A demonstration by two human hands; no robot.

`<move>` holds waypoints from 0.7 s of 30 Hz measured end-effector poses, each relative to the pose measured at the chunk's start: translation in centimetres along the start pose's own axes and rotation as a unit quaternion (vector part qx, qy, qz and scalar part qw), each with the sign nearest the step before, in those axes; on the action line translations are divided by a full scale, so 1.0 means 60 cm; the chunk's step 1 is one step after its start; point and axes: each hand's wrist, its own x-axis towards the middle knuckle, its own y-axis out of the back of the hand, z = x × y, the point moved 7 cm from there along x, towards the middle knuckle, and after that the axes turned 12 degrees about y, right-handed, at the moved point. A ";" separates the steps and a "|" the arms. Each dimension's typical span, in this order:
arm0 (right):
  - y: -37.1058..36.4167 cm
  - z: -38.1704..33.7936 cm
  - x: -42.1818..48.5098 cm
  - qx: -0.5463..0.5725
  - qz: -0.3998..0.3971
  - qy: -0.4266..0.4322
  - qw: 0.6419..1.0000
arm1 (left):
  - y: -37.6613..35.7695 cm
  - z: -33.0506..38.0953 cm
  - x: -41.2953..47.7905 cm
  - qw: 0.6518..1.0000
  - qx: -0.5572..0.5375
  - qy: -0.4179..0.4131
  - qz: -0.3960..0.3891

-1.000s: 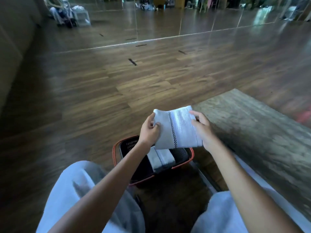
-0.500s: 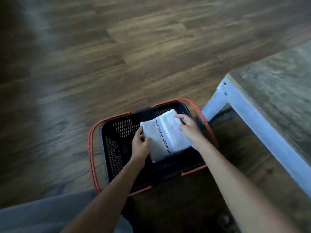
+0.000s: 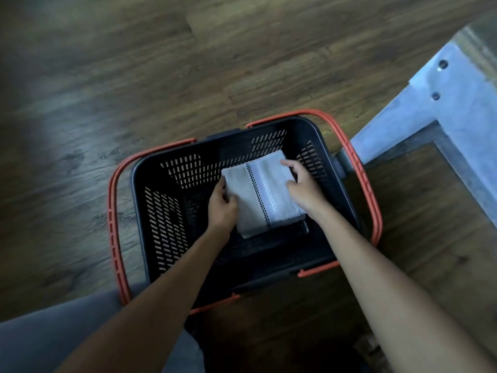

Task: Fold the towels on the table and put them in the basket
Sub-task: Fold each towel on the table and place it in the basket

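Now, from the head camera, looking straight down: the folded towel (image 3: 265,195) is inside the black basket (image 3: 161,211), low between its slotted walls and toward the far right part of it, with the checked stripe facing up. The left hand (image 3: 222,211) grips the towel's left edge, fingers curled around it and tucked out of sight beneath. The right hand (image 3: 305,188) pinches the right edge near the far corner, fingers bent over the top and close to the basket's right wall. So both hands are closed on cloth, neither one spread. Whether the towel already rests on something below, I cannot tell, because its underside is hidden. My read is that this is the set-down. Doing it well means keeping the bundle level, letting it settle flat, then sliding the fingers out sideways rather than upward so the layers don't drag open. Releasing both sides together should stop the fold from twisting. The right hand has little room against that wall, so it should pull out gently. The orange handles (image 3: 111,211) lie folded down around the rim. The basket sits on the wooden floor (image 3: 107,76), just beside the pale leg (image 3: 430,109) of the worktop (image 3: 481,30).
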 end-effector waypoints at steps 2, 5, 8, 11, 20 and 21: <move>-0.011 -0.008 -0.002 -0.127 -0.030 0.060 0.990 | 0.008 0.012 -0.010 0.994 0.074 -0.078 0.033; -0.033 -0.027 -0.009 -0.376 -0.063 0.156 0.911 | 0.007 0.038 -0.034 0.935 0.255 -0.221 0.107; -0.045 -0.011 -0.010 -0.450 -0.148 0.134 0.870 | -0.024 0.024 -0.029 0.871 0.441 -0.208 0.056; -0.050 0.032 -0.004 -0.524 -0.225 0.057 0.820 | -0.045 0.007 -0.010 0.814 0.554 -0.173 0.005; -0.038 -0.030 -0.051 -0.516 -0.181 0.058 0.835 | -0.021 0.049 -0.059 0.798 0.581 -0.162 0.009; -0.024 -0.052 -0.069 -0.497 -0.166 0.062 0.849 | -0.013 0.064 -0.077 0.799 0.575 -0.174 0.020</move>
